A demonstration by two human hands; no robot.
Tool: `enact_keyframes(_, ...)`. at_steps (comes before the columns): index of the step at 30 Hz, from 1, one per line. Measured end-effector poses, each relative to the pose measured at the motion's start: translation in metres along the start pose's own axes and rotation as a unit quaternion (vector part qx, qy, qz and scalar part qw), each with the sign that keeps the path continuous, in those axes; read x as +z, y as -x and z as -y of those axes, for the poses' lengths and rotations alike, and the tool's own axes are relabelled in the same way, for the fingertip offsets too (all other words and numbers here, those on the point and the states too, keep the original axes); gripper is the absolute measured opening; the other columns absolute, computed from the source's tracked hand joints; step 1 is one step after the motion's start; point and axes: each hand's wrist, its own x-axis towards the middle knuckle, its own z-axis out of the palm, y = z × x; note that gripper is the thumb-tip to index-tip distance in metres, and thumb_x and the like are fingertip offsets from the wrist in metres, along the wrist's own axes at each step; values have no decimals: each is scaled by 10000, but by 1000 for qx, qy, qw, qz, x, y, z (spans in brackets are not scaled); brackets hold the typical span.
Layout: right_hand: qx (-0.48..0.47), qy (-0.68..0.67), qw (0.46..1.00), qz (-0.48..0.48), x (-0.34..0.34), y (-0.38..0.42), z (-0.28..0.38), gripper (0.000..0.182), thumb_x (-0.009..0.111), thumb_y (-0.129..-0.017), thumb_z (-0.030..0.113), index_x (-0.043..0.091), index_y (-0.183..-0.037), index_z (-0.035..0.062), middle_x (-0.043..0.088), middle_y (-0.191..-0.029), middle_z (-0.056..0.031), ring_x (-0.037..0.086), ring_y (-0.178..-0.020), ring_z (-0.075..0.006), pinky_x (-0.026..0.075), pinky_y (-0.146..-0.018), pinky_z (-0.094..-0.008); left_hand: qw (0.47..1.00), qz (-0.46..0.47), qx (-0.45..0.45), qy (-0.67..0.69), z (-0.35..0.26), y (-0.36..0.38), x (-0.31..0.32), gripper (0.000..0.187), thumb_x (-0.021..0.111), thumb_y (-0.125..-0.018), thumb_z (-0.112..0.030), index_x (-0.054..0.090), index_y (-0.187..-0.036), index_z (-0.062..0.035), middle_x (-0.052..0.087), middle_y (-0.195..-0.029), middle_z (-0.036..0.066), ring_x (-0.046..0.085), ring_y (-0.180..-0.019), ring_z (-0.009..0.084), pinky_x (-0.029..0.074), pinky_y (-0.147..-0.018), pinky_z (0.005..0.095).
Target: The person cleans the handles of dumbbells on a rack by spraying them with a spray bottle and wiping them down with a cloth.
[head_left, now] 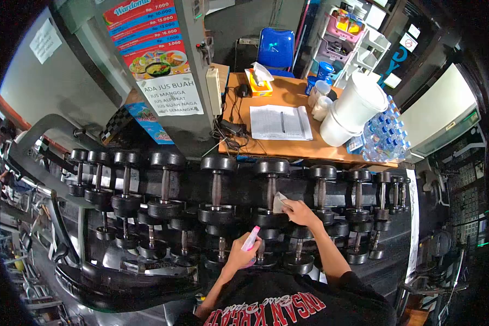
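Note:
My left hand (241, 253) is wrapped round a pink and white spray bottle (251, 239), low in front of my chest and over the lower row of dumbbells. Farther forward, my right hand (300, 212) grips a pale cloth (279, 202). The cloth lies against the handle and near end of a black dumbbell (271, 169) on the upper row. To its left rests another dumbbell (217, 163), and to its right a slightly smaller one (323, 173). My fingers partly hide both the bottle and the cloth.
Behind the rack stands a wooden table (228, 108) with a paper sheet and pen (281, 123), a tissue box (259, 84), white buckets (358, 100) and several water bottles (386, 133). A pillar (198, 125) rises at left. Gym equipment (43, 146) flanks the rack.

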Motion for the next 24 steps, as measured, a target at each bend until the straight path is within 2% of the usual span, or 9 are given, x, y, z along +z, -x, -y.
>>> enact_keyframes(3,-107,-17,994,-32,-3,1,49,201,550,-875,169,604,-1061,116,643,-825,-202,624,-773,-401,492,-656,-454,998,6,-54,32,1,3,-3,78,630,-824,-56,603,-890,-24,593,-669,71,577,-572,136,450,-544,291)
enact_keyframes(5,-133,70,987,-60,13,-7,75,208,525,-883,186,621,-1065,159,663,-823,-168,643,-757,-376,510,-664,-452,995,12,-93,42,2,4,-6,82,629,-824,-55,603,-896,-27,588,-659,60,566,-552,120,442,-526,283)
enact_keyframes(7,-94,156,978,-100,37,-27,79,232,528,-877,204,614,-1092,195,679,-851,-128,665,-740,-323,532,-626,-445,996,10,-85,20,12,2,-7,112,631,-852,-47,603,-958,-22,581,-681,1,556,-534,64,476,-496,248)
enact_keyframes(10,-48,97,978,-178,72,-59,73,214,533,-868,190,622,-1062,186,675,-813,-124,669,-745,-322,534,-615,-453,998,0,-64,5,10,2,-9,115,627,-848,-29,592,-956,-16,601,-731,16,558,-532,68,477,-490,248)
enact_keyframes(13,7,191,976,-109,98,-72,62,211,533,-861,173,620,-1053,172,674,-803,-116,670,-734,-335,531,-634,-480,997,-18,-76,22,10,4,-11,128,630,-844,-22,584,-964,-16,612,-789,28,561,-537,73,475,-490,248)
enact_keyframes(15,-1,249,967,57,102,-68,61,260,538,-850,168,601,-1101,168,675,-834,-118,670,-758,-340,528,-656,-498,996,-24,-75,30,10,7,-10,141,633,-842,-20,579,-972,-15,615,-818,33,563,-540,76,474,-489,250)
enact_keyframes(17,-21,250,965,71,101,-63,47,312,547,-841,181,574,-1151,170,676,-866,-125,664,-802,-358,526,-672,-498,993,-47,-75,82,8,8,-6,130,641,-829,-33,584,-946,-23,582,-677,26,563,-528,80,449,-485,255)
enact_keyframes(21,-61,171,983,36,47,-35,63,276,529,-867,206,570,-1132,142,673,-939,-155,644,-859,-377,509,-721,-505,990,-27,-89,102,16,9,-6,148,637,-834,-11,575,-967,-13,601,-816,38,571,-553,83,468,-489,256)
enact_keyframes(24,67,119,990,38,5,-16,72,251,511,-894,210,564,-1127,131,647,-998,-195,622,-904,-379,492,-761,-500,987,-25,-103,123,16,3,-3,147,634,-838,-5,570,-971,-9,598,-872,43,576,-553,93,480,-491,266)
